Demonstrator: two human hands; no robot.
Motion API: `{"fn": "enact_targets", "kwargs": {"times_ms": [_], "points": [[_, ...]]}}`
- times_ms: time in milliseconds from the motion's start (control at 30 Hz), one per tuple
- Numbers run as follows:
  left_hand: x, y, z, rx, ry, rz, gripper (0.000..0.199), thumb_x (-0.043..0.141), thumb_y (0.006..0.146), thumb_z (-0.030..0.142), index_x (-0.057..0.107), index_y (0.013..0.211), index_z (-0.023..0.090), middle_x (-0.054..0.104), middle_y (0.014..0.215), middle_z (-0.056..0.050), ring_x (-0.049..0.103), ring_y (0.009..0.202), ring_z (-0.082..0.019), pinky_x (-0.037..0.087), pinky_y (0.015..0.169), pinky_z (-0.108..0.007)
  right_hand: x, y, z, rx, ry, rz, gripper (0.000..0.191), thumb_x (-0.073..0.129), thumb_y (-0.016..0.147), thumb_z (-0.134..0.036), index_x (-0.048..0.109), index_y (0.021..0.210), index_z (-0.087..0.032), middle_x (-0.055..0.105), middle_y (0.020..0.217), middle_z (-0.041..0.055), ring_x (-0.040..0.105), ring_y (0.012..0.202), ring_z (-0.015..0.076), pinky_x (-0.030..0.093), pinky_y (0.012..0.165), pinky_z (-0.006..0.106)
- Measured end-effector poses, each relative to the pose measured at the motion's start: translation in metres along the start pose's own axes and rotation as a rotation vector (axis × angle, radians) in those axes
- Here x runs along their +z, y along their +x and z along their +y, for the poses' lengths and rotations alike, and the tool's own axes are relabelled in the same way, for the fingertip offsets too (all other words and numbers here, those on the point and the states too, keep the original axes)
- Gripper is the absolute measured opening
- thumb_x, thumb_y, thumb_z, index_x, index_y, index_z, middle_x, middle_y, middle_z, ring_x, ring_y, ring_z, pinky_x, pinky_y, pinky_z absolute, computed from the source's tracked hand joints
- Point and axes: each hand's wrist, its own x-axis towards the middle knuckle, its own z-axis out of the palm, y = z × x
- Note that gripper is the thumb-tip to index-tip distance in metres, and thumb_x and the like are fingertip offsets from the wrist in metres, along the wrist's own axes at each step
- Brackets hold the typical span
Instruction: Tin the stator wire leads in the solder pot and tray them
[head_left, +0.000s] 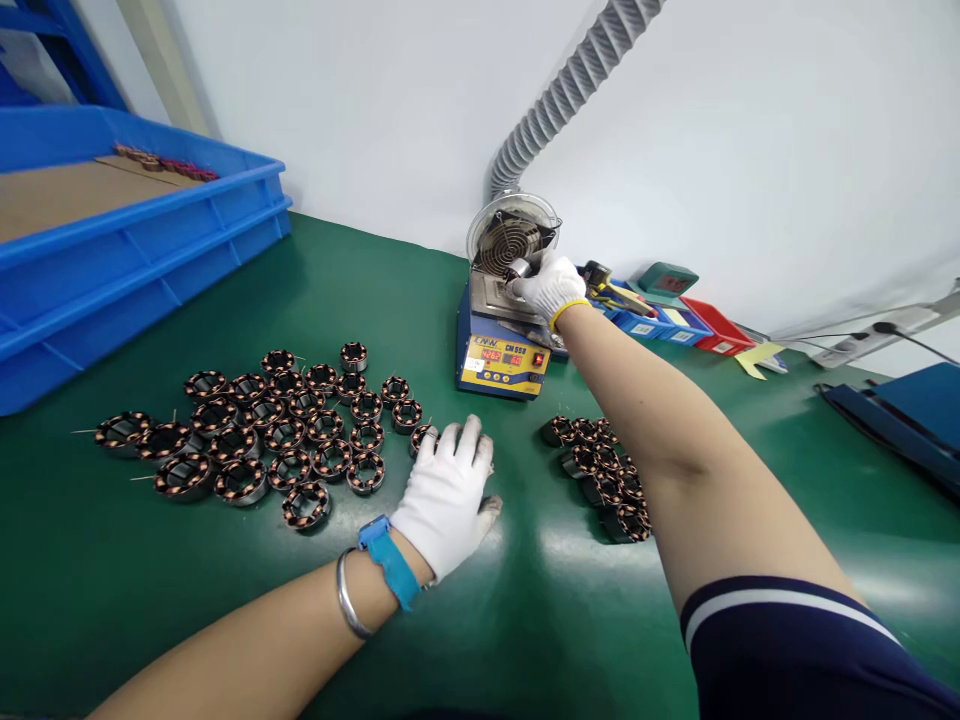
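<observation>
My right hand [553, 285], in a white glove with a yellow cuff, is closed around a motor stator [517, 268]. It holds this ring above the metal top of a blue and yellow solder pot [501, 362] with a lit red display. My left hand [448, 490], also gloved, rests with fingers stretched out on the green table. Its fingertips partly cover one copper-wound stator [421, 438]; whether they touch it I cannot tell. Several more stators [285, 435] stand in a group left of that hand. A smaller group of stators [600, 462] is partly hidden by my right forearm.
A large blue crate [150, 255] stands at the left. Behind the pot sits a round fan [510, 242] with a grey flexible duct [574, 95]. Small blue bins [660, 325], a red bin [718, 327] and a power strip [874, 335] line the wall at right.
</observation>
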Motion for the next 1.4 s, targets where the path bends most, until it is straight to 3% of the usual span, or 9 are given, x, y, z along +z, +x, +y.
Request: {"fn": "enact_targets", "kwargs": {"times_ms": [233, 467, 633, 800, 900, 1000, 1067, 1200, 1400], "points": [[0.003, 0.002, -0.003, 0.032, 0.002, 0.015, 0.063, 0.057, 0.082, 0.045, 0.048, 0.134, 0.010, 0.039, 0.147, -0.019, 0.041, 0.126, -0.035, 0.028, 0.108, -0.054, -0.001, -0.009, -0.003, 0.012, 0.006, -0.041, 0.033, 0.069, 0.069, -0.032, 0.061, 0.099, -0.020, 0.064, 0.102, 0.0068, 0.058, 0.101, 0.0260, 0.045, 0.092, 0.039], [-0.008, 0.005, -0.004, -0.073, 0.065, 0.141, 0.057, 0.056, 0.082, 0.045, 0.053, 0.127, 0.010, 0.046, 0.141, -0.017, 0.041, 0.125, -0.035, 0.033, 0.101, -0.050, -0.036, -0.032, -0.011, 0.027, 0.187, 0.006, 0.034, 0.067, 0.072, -0.033, 0.064, 0.102, -0.017, 0.067, 0.090, 0.0046, 0.062, 0.090, 0.0230, 0.050, 0.085, 0.036], [-0.023, 0.008, -0.011, -0.242, 0.177, 0.064, 0.048, 0.054, 0.082, 0.048, 0.059, 0.112, 0.011, 0.059, 0.113, -0.018, 0.054, 0.098, -0.035, 0.041, 0.076, -0.046, -0.054, -0.089, 0.006, -0.049, 0.383, -0.324, 0.039, 0.048, 0.086, -0.027, 0.056, 0.123, -0.017, 0.068, 0.097, 0.0053, 0.065, 0.082, 0.0166, 0.054, 0.074, 0.030], [-0.026, 0.011, -0.015, -0.209, 0.223, -0.051, 0.035, 0.054, 0.084, 0.044, 0.063, 0.101, 0.015, 0.061, 0.104, -0.015, 0.055, 0.094, -0.032, 0.040, 0.073, -0.042, -0.054, -0.159, 0.027, -0.336, -0.206, -0.694, 0.034, 0.050, 0.085, -0.024, 0.065, 0.115, -0.023, 0.067, 0.108, 0.0053, 0.062, 0.099, 0.0219, 0.050, 0.086, 0.032], [-0.025, 0.011, -0.015, -0.169, 0.210, -0.037, 0.039, 0.058, 0.082, 0.043, 0.060, 0.111, 0.017, 0.059, 0.116, -0.013, 0.055, 0.098, -0.031, 0.042, 0.075, -0.040, -0.052, -0.174, 0.038, -0.474, -0.534, -0.710, 0.032, 0.052, 0.083, -0.024, 0.068, 0.110, -0.021, 0.059, 0.124, 0.0102, 0.054, 0.114, 0.0299, 0.047, 0.092, 0.038], [-0.024, 0.011, -0.017, -0.246, 0.195, 0.017, 0.062, 0.063, 0.077, 0.050, 0.052, 0.126, 0.015, 0.055, 0.125, -0.015, 0.056, 0.102, -0.031, 0.044, 0.077, -0.039, -0.058, -0.174, 0.046, -0.427, -0.616, -0.749, 0.033, 0.053, 0.082, -0.025, 0.068, 0.111, -0.022, 0.055, 0.130, 0.0108, 0.052, 0.117, 0.0314, 0.048, 0.090, 0.039], [-0.024, 0.012, -0.020, -0.331, 0.174, 0.000, 0.071, 0.061, 0.076, 0.054, 0.047, 0.132, 0.013, 0.057, 0.122, -0.016, 0.059, 0.099, -0.032, 0.046, 0.076, -0.039, -0.065, -0.179, 0.044, -0.392, -0.624, -0.650, 0.038, 0.055, 0.081, -0.025, 0.064, 0.117, -0.018, 0.052, 0.132, 0.0140, 0.051, 0.117, 0.0337, 0.048, 0.090, 0.042], [-0.019, 0.014, -0.027, -0.325, 0.087, -0.103, 0.058, 0.055, 0.083, 0.042, 0.045, 0.134, 0.014, 0.062, 0.115, -0.014, 0.062, 0.100, -0.030, 0.048, 0.080, -0.038, -0.066, -0.215, 0.022, -0.360, -0.302, -0.335, 0.049, 0.054, 0.083, -0.028, 0.052, 0.131, -0.020, 0.050, 0.137, 0.0095, 0.052, 0.117, 0.0302, 0.046, 0.094, 0.043], [-0.014, 0.014, -0.026, -0.291, -0.071, -0.101, 0.071, 0.064, 0.073, 0.038, 0.043, 0.137, 0.015, 0.061, 0.120, -0.013, 0.060, 0.107, -0.031, 0.050, 0.086, -0.037, -0.016, -0.257, 0.003, -0.052, 0.247, -0.549, 0.048, 0.064, 0.078, -0.038, 0.057, 0.124, -0.027, 0.063, 0.119, 0.0018, 0.062, 0.103, 0.0222, 0.051, 0.078, 0.032]]}}
